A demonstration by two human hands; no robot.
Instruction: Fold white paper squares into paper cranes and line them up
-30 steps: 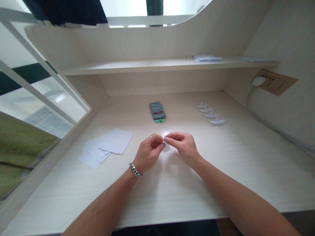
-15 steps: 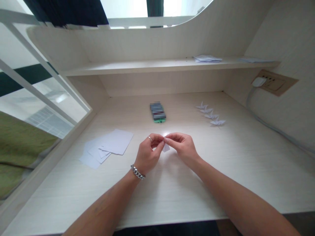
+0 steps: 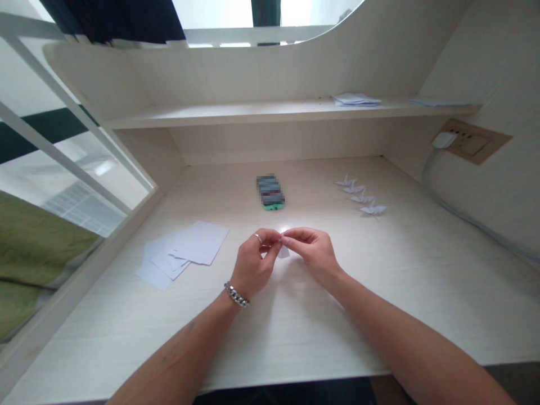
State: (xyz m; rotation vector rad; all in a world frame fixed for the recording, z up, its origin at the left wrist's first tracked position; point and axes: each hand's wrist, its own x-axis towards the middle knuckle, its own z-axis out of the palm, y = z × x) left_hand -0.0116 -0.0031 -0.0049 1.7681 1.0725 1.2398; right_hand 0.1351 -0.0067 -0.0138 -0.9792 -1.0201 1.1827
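Over the middle of the desk, my left hand (image 3: 255,261) and my right hand (image 3: 313,251) meet at their fingertips. Both pinch a small folded piece of white paper (image 3: 284,252), most of which the fingers hide; a pale flap hangs below them. A ring and a chain bracelet (image 3: 237,295) are on my left hand and wrist. Several folded paper cranes (image 3: 373,210) stand in a row to the right, beyond my right hand. Left of my left hand lie loose white paper sheets (image 3: 201,243), overlapping one another.
A blurred dark object with a green end (image 3: 270,192) lies behind my hands. Above the desk (image 3: 329,343) runs a shelf (image 3: 236,112) with a paper stack (image 3: 356,100). A cable (image 3: 464,219) drops from the wall socket (image 3: 476,142) along the right side.
The paper's hanging flap has shifted slightly and looks a little narrower. Both hands keep nearly the same place and pinch.
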